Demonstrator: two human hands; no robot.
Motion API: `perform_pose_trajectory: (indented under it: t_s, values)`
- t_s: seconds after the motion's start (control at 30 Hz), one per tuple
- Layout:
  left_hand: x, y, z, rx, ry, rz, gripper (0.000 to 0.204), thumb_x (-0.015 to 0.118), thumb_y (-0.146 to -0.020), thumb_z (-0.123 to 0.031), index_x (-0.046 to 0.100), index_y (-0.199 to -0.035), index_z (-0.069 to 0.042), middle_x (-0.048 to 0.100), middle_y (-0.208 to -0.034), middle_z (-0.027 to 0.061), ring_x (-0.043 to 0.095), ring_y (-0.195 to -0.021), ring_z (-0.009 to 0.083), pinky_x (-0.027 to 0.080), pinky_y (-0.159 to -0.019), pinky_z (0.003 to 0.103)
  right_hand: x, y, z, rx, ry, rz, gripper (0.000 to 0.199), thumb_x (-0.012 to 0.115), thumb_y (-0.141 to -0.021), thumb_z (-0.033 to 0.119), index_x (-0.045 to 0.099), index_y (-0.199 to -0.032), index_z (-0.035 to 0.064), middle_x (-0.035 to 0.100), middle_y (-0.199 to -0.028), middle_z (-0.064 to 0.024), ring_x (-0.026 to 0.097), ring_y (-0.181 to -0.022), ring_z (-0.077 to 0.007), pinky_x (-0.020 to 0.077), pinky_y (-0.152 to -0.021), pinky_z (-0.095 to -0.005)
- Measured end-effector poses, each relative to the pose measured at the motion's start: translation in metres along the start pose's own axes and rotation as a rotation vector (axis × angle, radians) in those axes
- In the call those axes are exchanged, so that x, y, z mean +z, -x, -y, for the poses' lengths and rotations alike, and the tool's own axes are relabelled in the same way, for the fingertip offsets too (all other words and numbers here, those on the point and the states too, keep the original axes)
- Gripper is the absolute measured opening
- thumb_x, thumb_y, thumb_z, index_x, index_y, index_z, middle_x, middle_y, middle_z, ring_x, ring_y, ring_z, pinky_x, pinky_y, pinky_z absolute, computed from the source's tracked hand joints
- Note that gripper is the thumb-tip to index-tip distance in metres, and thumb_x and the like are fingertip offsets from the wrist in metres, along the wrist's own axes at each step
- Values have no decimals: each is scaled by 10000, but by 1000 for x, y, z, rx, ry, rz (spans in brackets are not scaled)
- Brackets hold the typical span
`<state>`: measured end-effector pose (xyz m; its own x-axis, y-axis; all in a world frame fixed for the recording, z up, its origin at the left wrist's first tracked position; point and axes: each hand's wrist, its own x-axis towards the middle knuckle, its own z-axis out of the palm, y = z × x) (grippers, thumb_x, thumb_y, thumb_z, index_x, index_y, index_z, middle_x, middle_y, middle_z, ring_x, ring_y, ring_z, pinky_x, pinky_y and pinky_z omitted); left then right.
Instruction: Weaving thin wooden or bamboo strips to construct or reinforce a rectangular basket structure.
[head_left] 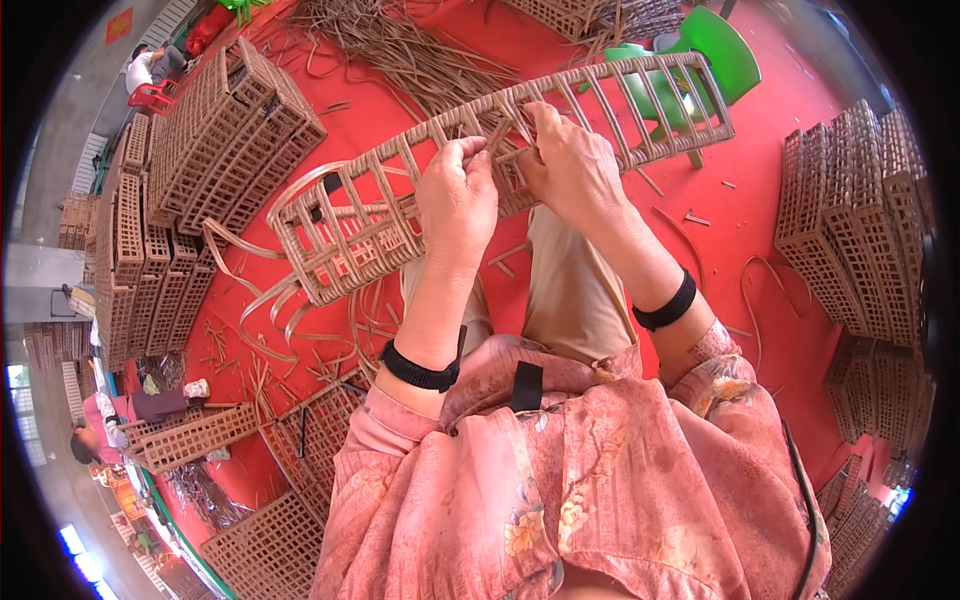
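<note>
Weaving brown strips on a long, ladder-shaped rattan panel (450, 122), two bare hands are working near its middle.

The panel is slanting above the person's knees, its right end rising toward a green plastic chair (738, 68). The left hand (458, 198) is pressing its thumb and index finger together, pinching a narrow strip (499, 134); the right hand (578, 168) is reaching over the panel just beside it, index finger extending across the upper rail, though whether its fingers are gripping cannot be told. Loose strands are trailing from the panel's left end. Stacked lattice panels (215, 145) are standing at left on a red floor (740, 235).
</note>
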<state>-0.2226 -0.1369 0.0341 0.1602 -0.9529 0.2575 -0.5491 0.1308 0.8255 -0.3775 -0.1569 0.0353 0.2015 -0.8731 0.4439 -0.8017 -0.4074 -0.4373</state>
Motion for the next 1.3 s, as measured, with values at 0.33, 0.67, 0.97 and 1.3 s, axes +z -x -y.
perform_pose_trajectory:
  t_s: [0.33, 0.67, 0.97, 1.3]
  values:
    - [2, 7, -6, 177, -227, -39, 195, 598, -922, -100, 700, -1045, 12, 718, -953, 211, 695, -897, 379, 535, -801, 440, -3, 3, 2, 70, -42, 4, 454, 604, -850, 111, 495, -1276, -3, 684, -870, -217, 676, -859, -399, 522, -741, -492]
    - [4, 3, -7, 165, -238, 23, 252, 619, -925, -145, 700, -1105, 11, 722, -955, 185, 705, -824, 328, 542, -760, 407, 5, 9, 7, 147, -131, -63, 427, 628, -859, 143, 539, -1270, 68, 718, -889, -145, 694, -860, -359, 533, -746, -458]
    - [-16, -28, -18, -355, 380, 555, 394, 629, -968, -132, 594, -1329, 22, 624, -810, -37, 417, -544, 9, 348, -488, 186, -3, 23, 7, 238, -315, -123, 328, 554, -878, 135, 609, -1168, -9, 711, -899, -219, 688, -906, -392, 523, -845, -485]
    - [-27, -37, -14, -659, 795, 667, 252, 584, -984, -79, 607, -1218, 12, 648, -839, 30, 390, -484, 6, 325, -436, 159, -13, 20, -2, 298, -377, -137, 310, 536, -892, 119, 633, -1140, -38, 701, -909, -279, 678, -936, -434, 512, -884, -505]
